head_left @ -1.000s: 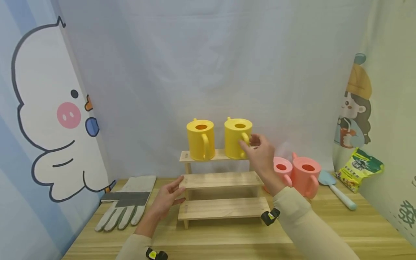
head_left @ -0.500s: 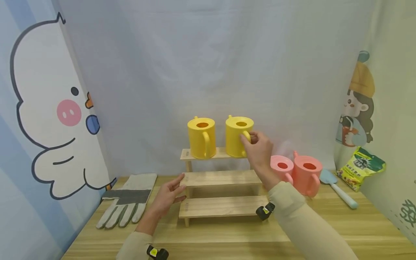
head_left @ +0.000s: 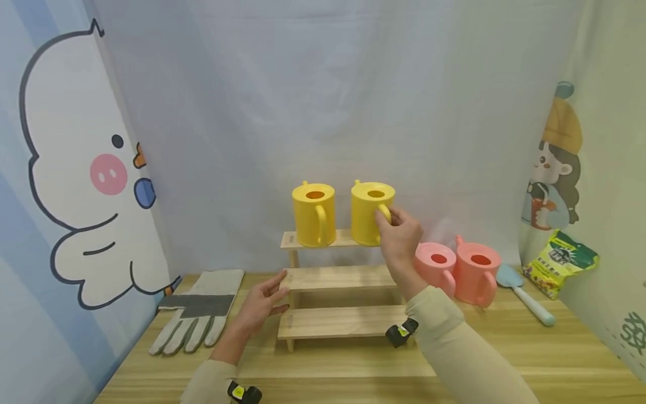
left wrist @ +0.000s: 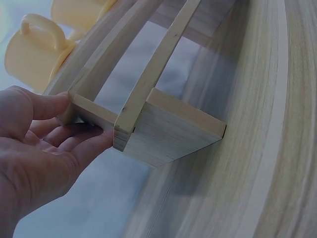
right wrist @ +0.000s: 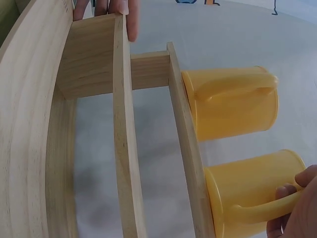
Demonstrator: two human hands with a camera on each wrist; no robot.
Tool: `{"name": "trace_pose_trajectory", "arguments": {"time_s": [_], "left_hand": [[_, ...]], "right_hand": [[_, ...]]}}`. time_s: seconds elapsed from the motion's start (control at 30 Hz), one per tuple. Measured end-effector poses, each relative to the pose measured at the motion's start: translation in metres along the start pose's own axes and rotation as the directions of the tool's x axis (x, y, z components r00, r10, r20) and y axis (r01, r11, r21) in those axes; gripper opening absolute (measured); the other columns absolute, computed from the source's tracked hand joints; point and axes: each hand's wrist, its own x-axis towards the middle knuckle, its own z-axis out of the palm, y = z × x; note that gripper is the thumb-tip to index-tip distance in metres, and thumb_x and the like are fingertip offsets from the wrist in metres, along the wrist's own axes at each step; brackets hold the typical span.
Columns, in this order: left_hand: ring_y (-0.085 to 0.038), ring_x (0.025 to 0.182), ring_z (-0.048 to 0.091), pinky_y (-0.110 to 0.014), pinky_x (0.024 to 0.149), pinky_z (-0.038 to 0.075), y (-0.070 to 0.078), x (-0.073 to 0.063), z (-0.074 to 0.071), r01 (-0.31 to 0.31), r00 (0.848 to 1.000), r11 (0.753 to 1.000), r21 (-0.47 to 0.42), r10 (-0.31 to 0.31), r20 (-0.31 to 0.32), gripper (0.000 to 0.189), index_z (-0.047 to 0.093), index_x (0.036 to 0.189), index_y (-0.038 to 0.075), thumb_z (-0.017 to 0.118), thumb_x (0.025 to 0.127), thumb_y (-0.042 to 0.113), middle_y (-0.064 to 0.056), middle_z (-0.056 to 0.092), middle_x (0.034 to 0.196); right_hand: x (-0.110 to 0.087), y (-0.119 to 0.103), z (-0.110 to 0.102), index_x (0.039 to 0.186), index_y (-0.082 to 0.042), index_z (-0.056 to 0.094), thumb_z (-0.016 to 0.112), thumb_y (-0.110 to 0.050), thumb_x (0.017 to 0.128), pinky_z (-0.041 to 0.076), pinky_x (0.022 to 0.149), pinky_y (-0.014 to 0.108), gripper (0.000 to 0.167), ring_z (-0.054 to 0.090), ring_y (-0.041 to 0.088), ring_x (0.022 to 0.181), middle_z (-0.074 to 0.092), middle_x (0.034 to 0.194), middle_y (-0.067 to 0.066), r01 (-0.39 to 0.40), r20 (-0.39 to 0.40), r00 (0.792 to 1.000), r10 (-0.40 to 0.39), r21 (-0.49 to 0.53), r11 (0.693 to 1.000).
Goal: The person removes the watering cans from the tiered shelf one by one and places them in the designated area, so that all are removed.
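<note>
Yellow plastic cylindrical can, round top hole, upright on pale wooden stand's top tier; long axis vertical, handle pointing near-right. Right hand pinches handle; left hand grips middle tier's end.

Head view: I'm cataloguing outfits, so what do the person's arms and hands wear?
The left sleeve and right sleeve are plain beige. Beside each sits a small black device with a yellow patch. The left hand and right hand wear no gloves.
</note>
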Motion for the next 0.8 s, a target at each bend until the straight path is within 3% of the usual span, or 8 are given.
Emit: {"name": "trace_pose_trajectory", "arguments": {"time_s": [0.3,0.6,0.8], "left_hand": [[-0.043,0.144,0.024,-0.053,0.100,0.050,-0.0023,-0.0009,-0.0001,-0.001,1.000,1.000,0.003,0.001,-0.005,0.055,0.029,0.155,-0.003,0.050,0.105,0.003,-0.022,0.017,0.162],[-0.042,0.145,0.023,-0.052,0.101,0.050,0.0010,-0.0012,0.0009,-0.001,1.000,1.000,0.004,0.001,0.004,0.055,0.029,0.155,-0.002,0.051,0.105,0.004,-0.023,0.015,0.162],[-0.042,0.145,0.024,-0.053,0.101,0.049,0.0005,-0.0015,0.0003,-0.003,1.000,1.000,0.003,0.003,0.003,0.056,0.028,0.155,-0.002,0.051,0.105,0.004,-0.022,0.015,0.163]], "right_hand": [[-0.0017,0.0002,0.0009,0.111,0.000,0.076,0.076,-0.016,0.088,0.062,0.082,0.040,0.028,0.070,0.025,0.088,0.074,0.101,0.016,-0.052,-0.019,0.998,0.053,0.041,0.998],[0.0023,-0.0020,-0.0008,0.115,-0.002,0.076,0.077,-0.016,0.088,0.060,0.088,0.039,0.030,0.070,0.026,0.096,0.074,0.107,0.014,-0.165,-0.022,0.986,0.167,0.073,0.984],[0.0027,-0.0042,-0.0026,0.114,-0.001,0.076,0.077,-0.016,0.088,0.061,0.086,0.038,0.030,0.070,0.026,0.094,0.074,0.107,0.015,-0.170,-0.022,0.985,0.173,0.096,0.981]]}}
